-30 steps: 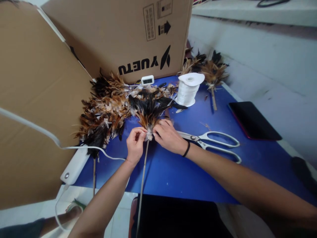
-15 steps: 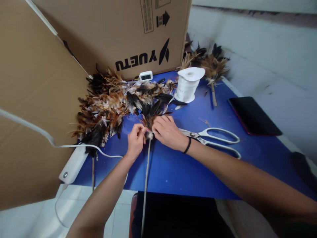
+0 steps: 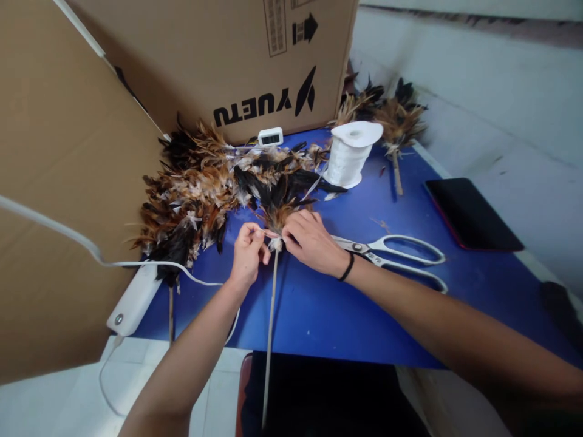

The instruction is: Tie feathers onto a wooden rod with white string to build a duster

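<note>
Before a cardboard box (image 3: 218,60) at the blue table's (image 3: 319,309) far edge, past a feather heap (image 3: 195,194), scissors (image 3: 392,255) and a spool (image 3: 348,155), the right hand (image 3: 312,243) grips a feather tuft (image 3: 277,209) on its stick (image 3: 271,328) mid-table. The left hand (image 3: 247,255) pinches what looks like a fine thread (image 3: 264,231) beside the tuft's base, apparently in mid-binding.

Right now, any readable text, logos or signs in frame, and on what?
"YUETU", black, upside down, on the brown cardboard box.
Black arrow sign, same box, pointing right.
Printed panel beside it: too small to read.
Small white digital display: digits blurred.
</note>
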Tool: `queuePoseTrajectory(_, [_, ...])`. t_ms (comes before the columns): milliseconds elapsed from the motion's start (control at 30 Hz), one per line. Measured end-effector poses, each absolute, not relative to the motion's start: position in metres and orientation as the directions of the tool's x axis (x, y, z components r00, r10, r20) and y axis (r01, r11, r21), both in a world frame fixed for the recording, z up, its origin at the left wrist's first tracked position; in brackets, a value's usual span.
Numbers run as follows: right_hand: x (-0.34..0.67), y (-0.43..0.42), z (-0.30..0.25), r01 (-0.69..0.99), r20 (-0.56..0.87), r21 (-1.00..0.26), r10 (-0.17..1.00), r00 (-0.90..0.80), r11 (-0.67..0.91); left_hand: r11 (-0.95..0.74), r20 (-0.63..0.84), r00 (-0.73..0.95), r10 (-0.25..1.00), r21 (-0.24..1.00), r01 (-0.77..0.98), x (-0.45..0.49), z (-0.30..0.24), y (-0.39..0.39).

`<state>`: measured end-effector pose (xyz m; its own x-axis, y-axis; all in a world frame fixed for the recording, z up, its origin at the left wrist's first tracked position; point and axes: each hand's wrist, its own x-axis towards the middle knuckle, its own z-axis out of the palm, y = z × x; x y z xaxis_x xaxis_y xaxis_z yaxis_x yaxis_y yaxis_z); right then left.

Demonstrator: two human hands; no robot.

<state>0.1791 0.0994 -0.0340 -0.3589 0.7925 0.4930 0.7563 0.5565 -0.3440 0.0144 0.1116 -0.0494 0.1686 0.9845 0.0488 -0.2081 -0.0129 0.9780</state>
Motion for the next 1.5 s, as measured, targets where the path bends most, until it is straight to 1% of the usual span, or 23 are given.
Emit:
queuePoseTrajectory(267, [0.178, 0.098, -0.04, 0.76, 0.539, -0.267, 0.745, -0.392, 0.593, -0.162, 0.15, 0.147, 0.978, 0.984, 0.075, 0.015, -0.055, 0.11])
queuePoseTrajectory(433, [0.176, 0.098, -0.043, 0.756, 0.526, -0.27, 0.749, -0.404, 0.597, -0.218, 0.181, 0.142, 0.973, 0.923, 0.317, 0.014, -0.05, 0.105])
queuePoseTrajectory(500, [0.175, 0.098, -0.045, 0.754, 0.515, -0.278, 0.755, -0.405, 0.595, -0.24, 0.199, 0.144, 0.969, 0.892, 0.384, 0.014, -0.048, 0.104])
queuePoseTrajectory(600, [0.175, 0.1, -0.047, 0.741, 0.489, -0.311, 0.769, -0.412, 0.595, -0.248, 0.201, 0.16, 0.966, 0.893, 0.375, 0.015, -0.047, 0.106])
queuePoseTrajectory(700, [0.175, 0.101, -0.047, 0.714, 0.444, -0.391, 0.798, -0.407, 0.581, -0.24, 0.19, 0.169, 0.967, 0.904, 0.353, 0.016, -0.044, 0.109])
queuePoseTrajectory(800, [0.176, 0.101, -0.047, 0.698, 0.392, -0.459, 0.83, -0.396, 0.55, -0.272, 0.211, 0.187, 0.959, 0.869, 0.414, 0.016, -0.041, 0.11])
queuePoseTrajectory(967, [0.178, 0.102, -0.045, 0.695, 0.32, -0.513, 0.864, -0.39, 0.504, -0.312, 0.205, 0.265, 0.942, 0.824, 0.472, 0.012, -0.041, 0.111])
queuePoseTrajectory(1067, [0.178, 0.103, -0.042, 0.705, 0.28, -0.517, 0.874, -0.396, 0.485, -0.301, 0.178, 0.31, 0.934, 0.858, 0.416, 0.008, -0.046, 0.114])
queuePoseTrajectory(1167, [0.178, 0.103, -0.041, 0.716, 0.269, -0.509, 0.879, -0.395, 0.477, -0.263, 0.145, 0.338, 0.93, 0.905, 0.336, 0.007, -0.049, 0.117])
queuePoseTrajectory(1233, [0.178, 0.103, -0.041, 0.717, 0.266, -0.511, 0.881, -0.392, 0.473, -0.245, 0.133, 0.338, 0.932, 0.916, 0.316, 0.008, -0.05, 0.117])
queuePoseTrajectory(1333, [0.178, 0.103, -0.042, 0.714, 0.267, -0.515, 0.88, -0.393, 0.475, -0.238, 0.125, 0.331, 0.935, 0.915, 0.327, 0.01, -0.049, 0.117])
queuePoseTrajectory(1500, [0.179, 0.103, -0.043, 0.718, 0.259, -0.503, 0.877, -0.405, 0.48, -0.243, 0.09, 0.354, 0.931, 0.876, 0.416, 0.013, -0.042, 0.117])
